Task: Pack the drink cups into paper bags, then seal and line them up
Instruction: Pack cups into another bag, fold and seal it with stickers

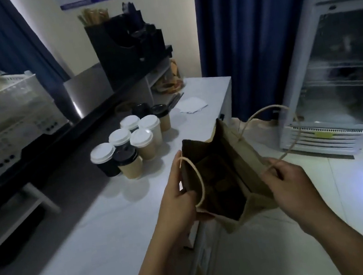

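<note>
A: So, from the head view, you've got the brown paper bag with twisted cord handles (pixel 232 176) held open over the edge of the white countertop (pixel 91 236). Your left hand (pixel 178 206) is closed on the near-left wall at the rim, thumb inside. Your right hand (pixel 289 183) pinches the right wall together with its cord handle.

B: Anything in it yet?

A: Not that shows. The inside is dark and you can see only folded paper at the bottom, so I'd judge it empty.

B: And the cups?

A: The cluster of lidded paper drink cups (pixel 133 143), some with white lids and some with black, stands on the counter just beyond the bag, apart from it. None is in your hands.

B: So how far along are you?

A: Early, I'd say. One bag is spread and ready; no packed or sealed bag is in view, and nothing is lined up. Loading the cups, sealing and lining up all remain. There's only this one view to go by.
</note>
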